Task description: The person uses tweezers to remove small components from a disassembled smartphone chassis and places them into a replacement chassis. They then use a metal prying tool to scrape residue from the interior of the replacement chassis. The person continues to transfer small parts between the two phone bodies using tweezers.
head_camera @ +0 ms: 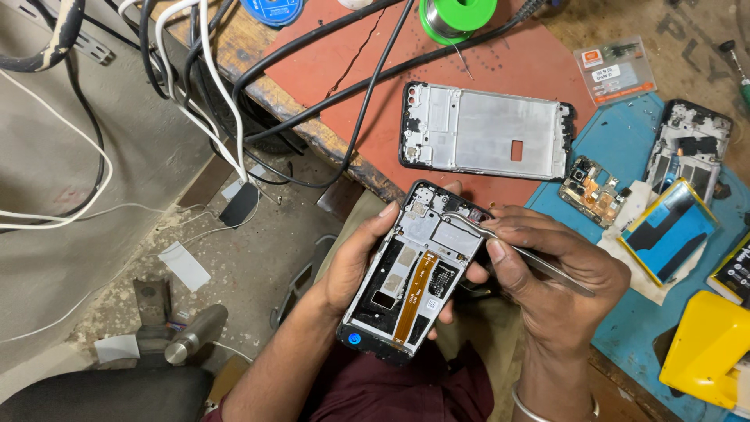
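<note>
— Black-framed, the opened smartphone with its bare circuit boards and orange flex ribbon [410, 285] rests in the left hand [355, 262], held over the lap, just near of the tabletop [625, 328] edge. How would it handle?

— Light and stiff, I judge, but fragile: the ribbon and small boards would tear or crack. Best held by the frame's long edges, as the left grip does now, fingers wrapped under and thumb on the left rim.

— And the right hand [558, 273]?

— Its grip is pressed together on slim silver metal tweezers [516, 250], tips at the phone's far right corner.

— Counts?

— One phone in hand, one pair of tweezers. On the tabletop: one empty silver phone mid-frame [484, 131] on the red mat [500, 62], one more opened phone [691, 148] far right, one small loose camera board [591, 190], one green solder spool [457, 17].
</note>
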